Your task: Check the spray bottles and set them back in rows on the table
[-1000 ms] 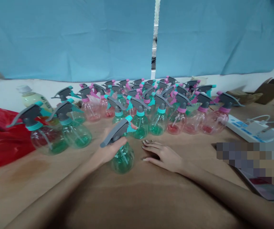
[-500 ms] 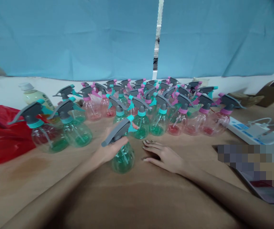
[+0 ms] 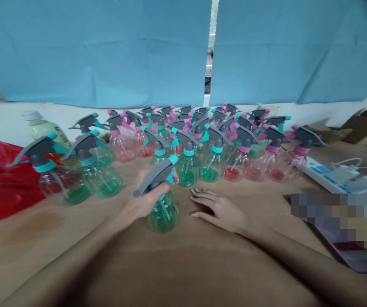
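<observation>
My left hand is wrapped round the neck of a green spray bottle with a grey and turquoise spray head. One finger curls over its turquoise trigger. The bottle stands upright on the table just left of the middle. To its right, my right hand rests palm down on the tabletop, fingers stretched out, holding nothing. Beyond both hands, several more spray bottles stand in rows, green ones with turquoise collars and pink ones with pink collars. Two green bottles stand apart at the left.
A red plastic bag lies at the left edge, with a white-capped bottle behind it. At the right are a white power strip with plugs and a phone. A blue cloth covers the wall behind.
The finger of my left hand has drawn the trigger slightly inward towards the bottle's neck. My right hand has stayed in place. The view has shifted very slightly.
</observation>
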### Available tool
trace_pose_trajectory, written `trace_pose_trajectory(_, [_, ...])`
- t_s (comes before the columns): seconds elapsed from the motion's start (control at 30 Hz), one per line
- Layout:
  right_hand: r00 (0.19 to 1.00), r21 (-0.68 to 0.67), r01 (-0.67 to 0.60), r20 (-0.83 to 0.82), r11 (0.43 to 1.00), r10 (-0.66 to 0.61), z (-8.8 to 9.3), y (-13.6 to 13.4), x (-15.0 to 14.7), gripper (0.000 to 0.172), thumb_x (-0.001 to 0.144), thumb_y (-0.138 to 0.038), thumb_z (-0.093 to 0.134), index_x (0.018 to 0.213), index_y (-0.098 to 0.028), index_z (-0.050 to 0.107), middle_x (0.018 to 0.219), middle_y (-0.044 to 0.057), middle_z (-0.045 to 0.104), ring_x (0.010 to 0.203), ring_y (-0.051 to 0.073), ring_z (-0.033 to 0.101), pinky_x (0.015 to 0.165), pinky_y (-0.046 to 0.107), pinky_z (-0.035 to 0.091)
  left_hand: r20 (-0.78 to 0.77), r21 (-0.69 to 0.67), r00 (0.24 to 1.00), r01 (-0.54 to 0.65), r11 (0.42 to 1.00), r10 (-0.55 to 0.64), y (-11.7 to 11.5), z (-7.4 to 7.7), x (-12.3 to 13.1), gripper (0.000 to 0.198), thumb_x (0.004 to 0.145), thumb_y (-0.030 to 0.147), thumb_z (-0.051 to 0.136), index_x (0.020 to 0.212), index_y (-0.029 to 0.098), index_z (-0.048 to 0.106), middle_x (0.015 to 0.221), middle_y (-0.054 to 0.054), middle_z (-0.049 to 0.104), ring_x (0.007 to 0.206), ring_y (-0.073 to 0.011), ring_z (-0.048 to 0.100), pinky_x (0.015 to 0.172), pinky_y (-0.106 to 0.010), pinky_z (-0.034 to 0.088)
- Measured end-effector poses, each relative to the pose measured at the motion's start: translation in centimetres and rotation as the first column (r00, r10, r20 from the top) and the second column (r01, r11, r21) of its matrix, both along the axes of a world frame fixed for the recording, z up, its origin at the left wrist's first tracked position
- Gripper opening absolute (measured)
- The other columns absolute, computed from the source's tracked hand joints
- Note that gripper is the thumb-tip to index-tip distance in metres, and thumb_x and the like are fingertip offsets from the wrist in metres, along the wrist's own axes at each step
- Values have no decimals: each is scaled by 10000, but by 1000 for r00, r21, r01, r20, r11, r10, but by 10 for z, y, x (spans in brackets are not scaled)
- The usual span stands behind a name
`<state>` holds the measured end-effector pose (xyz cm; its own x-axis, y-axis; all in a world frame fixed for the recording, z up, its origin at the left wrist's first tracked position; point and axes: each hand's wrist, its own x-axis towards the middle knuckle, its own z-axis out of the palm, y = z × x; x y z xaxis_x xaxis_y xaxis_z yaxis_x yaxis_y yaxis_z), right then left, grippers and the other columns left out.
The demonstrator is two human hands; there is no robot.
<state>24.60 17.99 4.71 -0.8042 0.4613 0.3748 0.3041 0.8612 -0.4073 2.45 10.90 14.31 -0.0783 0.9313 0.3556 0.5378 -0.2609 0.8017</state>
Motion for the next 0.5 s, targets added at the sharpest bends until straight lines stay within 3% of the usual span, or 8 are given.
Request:
trace_pose_trajectory(0.1, [1000,0,-3,12,1000,3,-1,1,0,492,890,-502,489,1279,-207,546,1329,90,556,1280,224,464,1071,451,381,-14,9,998,68,998,-68,0,5,1,154,714,263,509,781,257,647,761,-13,631,699,-195,573,729,-350,482])
trace_pose_trajectory(0.27, [1000,7,7,19,1000,-7,-1,1,0,510,893,-502,482,1285,-181,539,1327,98,557,1276,218,468,1070,435,387,-52,6,995,88,996,-87,2,7,-1,212,697,248,502,841,258,658,709,-12,621,681,-200,582,642,-330,476])
trace_pose_trajectory(0.37, [1000,13,6,19,1000,-6,0,0,0,510,892,-499,486,1273,-166,550,1322,102,562,1278,216,466,1073,425,385,-61,1,994,92,996,-92,1,7,-2,273,697,232,509,910,273,674,714,-9,639,719,-215,612,674,-341,482])
trace_pose_trajectory(0.5, [1000,18,5,24,1000,-5,1,0,0,510,898,-496,478,1273,-158,549,1336,102,550,1281,211,462,1081,413,376,-16,-18,995,100,995,-100,-1,6,1,368,724,209,510,1050,309,650,887,-12,689,832,-232,644,720,-346,483])
